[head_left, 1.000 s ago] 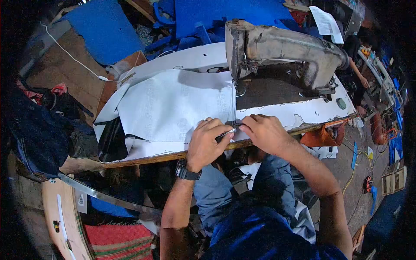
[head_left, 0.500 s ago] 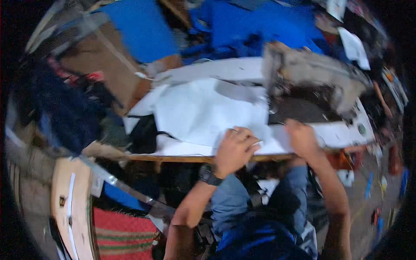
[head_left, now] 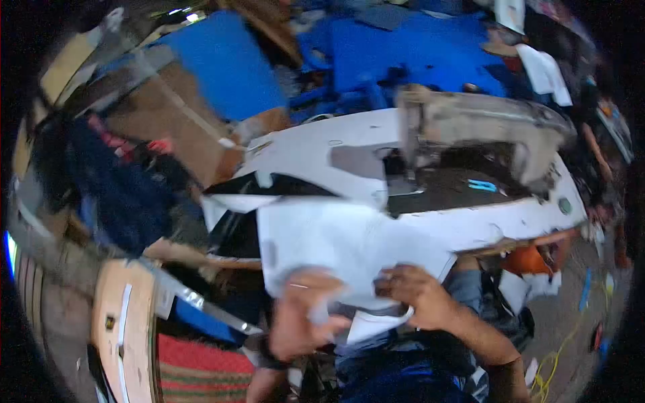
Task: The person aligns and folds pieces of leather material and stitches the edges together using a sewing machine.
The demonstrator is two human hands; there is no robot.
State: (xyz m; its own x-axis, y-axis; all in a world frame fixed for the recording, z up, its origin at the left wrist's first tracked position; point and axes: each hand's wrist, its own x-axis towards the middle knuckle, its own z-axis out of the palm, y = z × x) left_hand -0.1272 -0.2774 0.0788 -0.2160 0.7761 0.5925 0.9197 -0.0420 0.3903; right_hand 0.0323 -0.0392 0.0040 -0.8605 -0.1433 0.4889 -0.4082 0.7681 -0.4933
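Observation:
A large white sheet of material (head_left: 316,232) hangs over the front edge of the sewing table, its near part turned up above my lap. My right hand (head_left: 420,295) grips this near part, fingers curled over it and thumb below. At the sheet's lower left is my left hand (head_left: 302,316), smeared by motion, with thumb and fingers apart. Black pieces (head_left: 269,185) lie partly under the sheet. To the right stands the sewing machine (head_left: 487,117), with small light-blue thread snips (head_left: 482,185) on its dark bed.
The white tabletop (head_left: 510,220) extends right of the sheet. Blue material (head_left: 416,50) is spread behind the machine, and dark cloth (head_left: 124,188) is heaped at left. A wooden piece of furniture (head_left: 127,336) stands low left, beside red striped fabric (head_left: 201,366). Yellow cord (head_left: 552,366) trails across the floor.
The white sheet has come toward me, off the machine side and over the table edge, uncovering black pieces. Both hands have moved nearer my body. The right hand has left the machine bed for the sheet.

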